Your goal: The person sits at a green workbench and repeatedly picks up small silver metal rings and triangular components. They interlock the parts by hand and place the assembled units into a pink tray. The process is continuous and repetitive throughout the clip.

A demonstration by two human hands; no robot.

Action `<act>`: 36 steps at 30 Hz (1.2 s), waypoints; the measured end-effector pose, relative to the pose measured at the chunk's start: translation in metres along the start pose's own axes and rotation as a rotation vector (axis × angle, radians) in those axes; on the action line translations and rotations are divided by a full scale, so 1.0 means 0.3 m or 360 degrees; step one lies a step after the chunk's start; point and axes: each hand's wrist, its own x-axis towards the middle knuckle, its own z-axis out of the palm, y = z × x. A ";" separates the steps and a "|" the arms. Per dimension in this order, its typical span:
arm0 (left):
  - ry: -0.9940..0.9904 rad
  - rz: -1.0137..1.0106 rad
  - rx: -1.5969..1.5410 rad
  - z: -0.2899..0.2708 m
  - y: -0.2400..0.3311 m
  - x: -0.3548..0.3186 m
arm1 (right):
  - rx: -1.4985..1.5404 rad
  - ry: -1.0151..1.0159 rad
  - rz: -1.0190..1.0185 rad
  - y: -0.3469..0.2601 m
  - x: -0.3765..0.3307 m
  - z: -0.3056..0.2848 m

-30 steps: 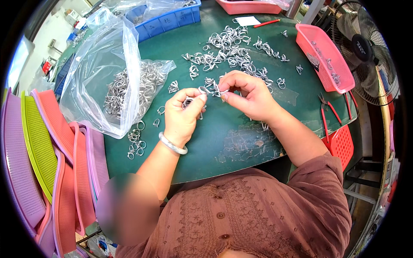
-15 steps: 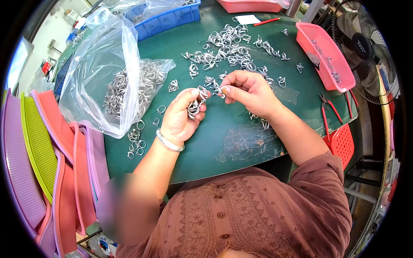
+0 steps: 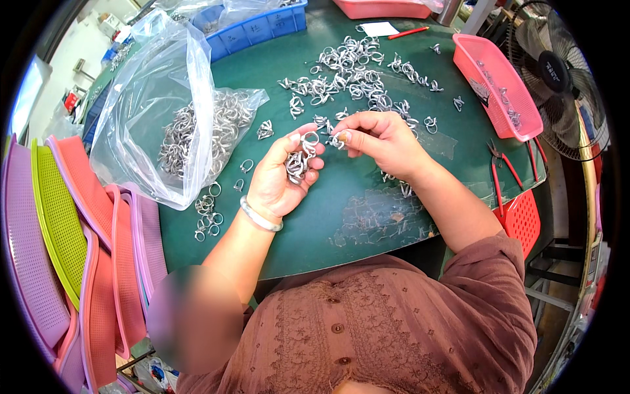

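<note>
My left hand point(image 3: 281, 176) is palm up over the green table point(image 3: 367, 197), cupped around a small bunch of metal spring clips point(image 3: 298, 163), with one ring pinched at the thumb tip. Just to its right, my right hand point(image 3: 384, 141) pinches a single metal clip point(image 3: 336, 140) between thumb and fingers, almost touching the left hand's bunch. A pile of loose clips point(image 3: 354, 79) lies on the table beyond both hands. A clear plastic bag point(image 3: 174, 111) holding many clips lies open to the left.
A pink basket point(image 3: 502, 85) stands at the right edge, red-handled pliers point(image 3: 502, 174) below it. A blue crate point(image 3: 256, 29) sits at the back. Stacked pink, green and purple trays point(image 3: 72, 236) lean at the left. A fan point(image 3: 558, 72) is at far right.
My left hand has turned palm up and lifted, the bunch of clips now showing in it. My right hand has come closer to it with one clip.
</note>
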 end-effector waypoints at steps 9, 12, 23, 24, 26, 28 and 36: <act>-0.0113 -0.0088 -0.0027 -0.003 -0.005 -0.004 | 0.0096 0.0055 0.0036 0.006 0.005 -0.003; -0.0182 -0.0095 0.0036 -0.005 -0.013 -0.006 | 0.0172 -0.0016 0.0111 -0.006 0.003 -0.008; -0.0250 -0.0172 0.0336 0.015 -0.027 -0.013 | -0.0462 0.0118 -0.0470 0.023 0.006 0.001; -0.0258 -0.0157 0.0377 0.014 -0.030 -0.013 | -0.0768 0.0158 -0.0753 0.030 0.005 0.008; -0.0272 -0.0127 0.0461 0.014 -0.035 -0.015 | -0.1054 0.0141 -0.0985 0.015 0.002 0.021; -0.0222 -0.0117 0.0391 0.025 -0.036 -0.016 | -0.1159 0.0120 -0.1149 -0.004 0.002 0.034; -0.0119 0.0063 0.0413 0.030 -0.042 -0.011 | -0.0951 0.0068 -0.1049 0.012 -0.006 0.028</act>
